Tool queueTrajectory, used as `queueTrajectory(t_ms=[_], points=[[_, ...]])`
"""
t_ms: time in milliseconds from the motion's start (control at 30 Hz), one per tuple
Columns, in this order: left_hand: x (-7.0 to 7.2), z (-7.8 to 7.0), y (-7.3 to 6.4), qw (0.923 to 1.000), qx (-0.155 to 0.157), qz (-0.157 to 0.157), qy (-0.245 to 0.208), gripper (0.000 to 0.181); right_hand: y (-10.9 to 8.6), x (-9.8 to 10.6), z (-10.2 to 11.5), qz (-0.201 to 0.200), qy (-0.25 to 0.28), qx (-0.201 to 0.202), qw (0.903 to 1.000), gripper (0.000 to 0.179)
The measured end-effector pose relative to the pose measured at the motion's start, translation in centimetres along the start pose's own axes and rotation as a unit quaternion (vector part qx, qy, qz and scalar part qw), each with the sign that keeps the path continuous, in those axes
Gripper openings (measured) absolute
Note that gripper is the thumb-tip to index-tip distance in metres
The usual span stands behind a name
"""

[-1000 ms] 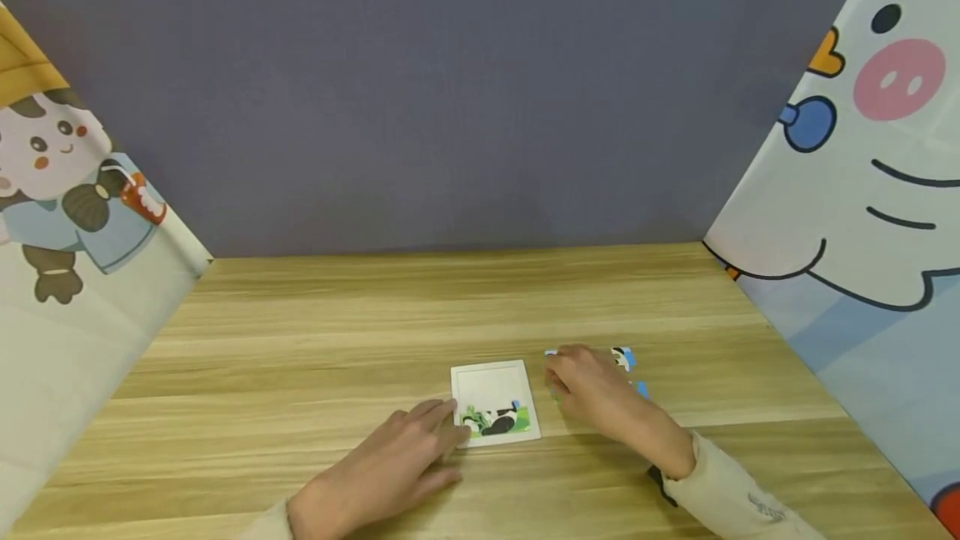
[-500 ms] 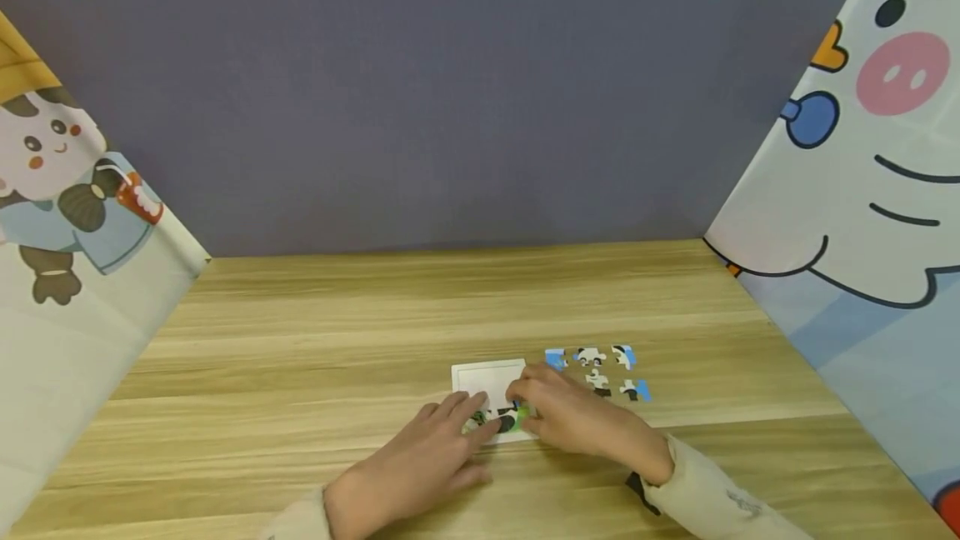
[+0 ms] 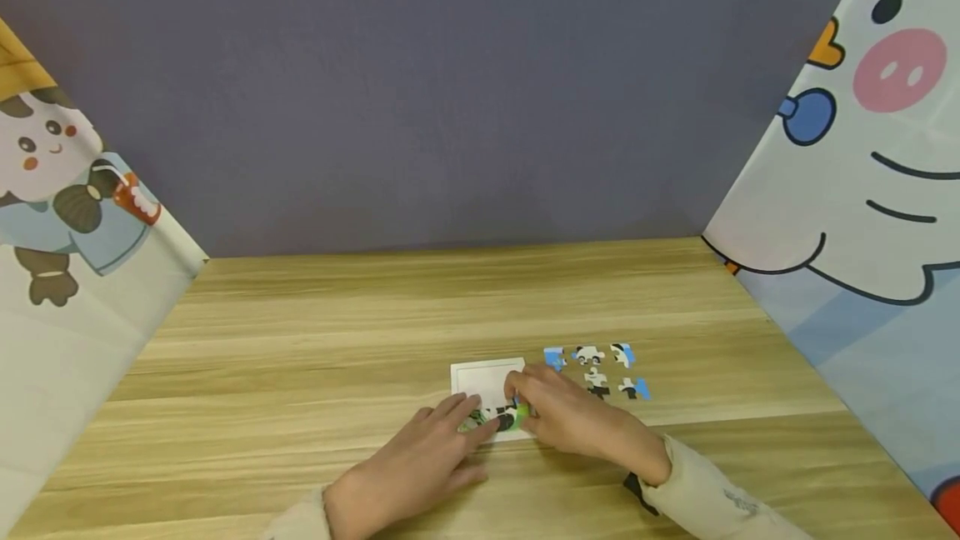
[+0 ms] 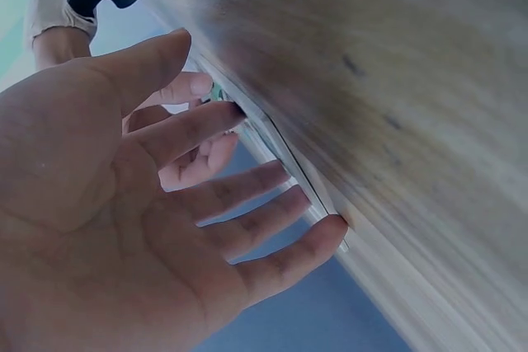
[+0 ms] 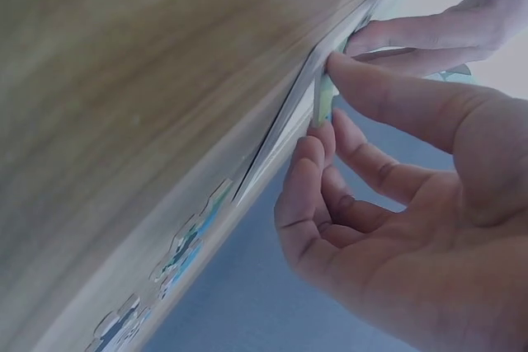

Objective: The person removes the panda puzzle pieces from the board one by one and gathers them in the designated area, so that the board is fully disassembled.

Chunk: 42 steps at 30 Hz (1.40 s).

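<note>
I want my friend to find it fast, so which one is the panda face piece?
On the light wood-grain table, look right of the square white frame. The black-and-white panda-face jigsaw piece is the far loose row's middle one. Only it shows two dark eyes; its row neighbours have blue.

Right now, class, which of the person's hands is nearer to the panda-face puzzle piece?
Right. The right hand is on the near side of the panda-face puzzle piece, slightly left; the left hand is farther left, partly over the white puzzle tray.
</note>
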State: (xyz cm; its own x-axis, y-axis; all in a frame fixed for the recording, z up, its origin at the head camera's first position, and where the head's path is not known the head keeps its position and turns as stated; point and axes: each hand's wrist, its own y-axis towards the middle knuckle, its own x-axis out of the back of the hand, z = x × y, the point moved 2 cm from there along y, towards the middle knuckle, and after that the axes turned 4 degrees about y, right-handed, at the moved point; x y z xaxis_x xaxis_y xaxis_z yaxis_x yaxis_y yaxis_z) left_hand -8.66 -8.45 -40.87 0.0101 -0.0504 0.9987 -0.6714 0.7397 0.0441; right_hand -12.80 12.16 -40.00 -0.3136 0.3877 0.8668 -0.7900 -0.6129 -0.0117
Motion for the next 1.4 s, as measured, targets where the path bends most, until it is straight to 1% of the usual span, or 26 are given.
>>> queueTrajectory(t_ms=[133,267,467,633,733,833,1000,1167,1233,1333,1400], points=[[0.0,0.0,0.0,1.0,0.0,-0.005,0.005,0.053,0.1,0.2,0.0,-0.006,-0.002,0.007,1.0,0.028],[0.0,-0.1,-0.1,1.0,0.002,-0.002,0.005,0.054,0.0,0.6,-0.1,-0.011,0.003,0.027,0.9996,0.024],[0.1,0.0,-0.1,1.0,0.008,0.001,-0.003,0.054,-0.2,1.2,-0.5,0.003,0.015,0.047,0.9988,0.015],[0.0,0.0,-0.1,0.9999,0.01,-0.006,-0.002,0.053,-0.3,1.3,-0.5,0.006,0.028,0.058,0.9979,0.017],[-0.1,-0.1,-0.2,0.9999,0.013,-0.004,-0.003,0.053,-0.6,1.3,-0.5,0.008,0.041,0.063,0.9972,0.018],[-0.1,-0.2,-0.2,0.9999,0.014,0.003,-0.003,0.053,-1.1,1.5,-0.6,0.011,0.052,0.062,0.9966,0.017],[-0.2,-0.2,-0.3,0.9999,0.01,0.001,0.003,0.054,-2.5,2.4,-1.1,0.009,0.068,0.04,0.9968,0.012],[-0.2,-0.1,-0.3,0.9999,0.009,-0.005,0.003,0.052,-3.7,3.6,-1.8,-0.012,0.092,0.063,0.9937,0.013],[-0.1,-0.1,-0.2,0.9999,0.009,-0.007,0.001,0.052,-4.3,3.9,-2.2,-0.026,0.093,0.071,0.9928,0.012],[-0.1,0.0,-0.2,0.9999,0.008,-0.01,-0.001,0.05,-5.2,4.1,-2.8,-0.039,0.092,0.045,0.994,0.01],[-0.1,0.0,-0.2,0.9999,0.007,-0.007,-0.002,0.049,-5.9,4.2,-3.2,-0.043,0.09,0.029,0.9946,0.006]])
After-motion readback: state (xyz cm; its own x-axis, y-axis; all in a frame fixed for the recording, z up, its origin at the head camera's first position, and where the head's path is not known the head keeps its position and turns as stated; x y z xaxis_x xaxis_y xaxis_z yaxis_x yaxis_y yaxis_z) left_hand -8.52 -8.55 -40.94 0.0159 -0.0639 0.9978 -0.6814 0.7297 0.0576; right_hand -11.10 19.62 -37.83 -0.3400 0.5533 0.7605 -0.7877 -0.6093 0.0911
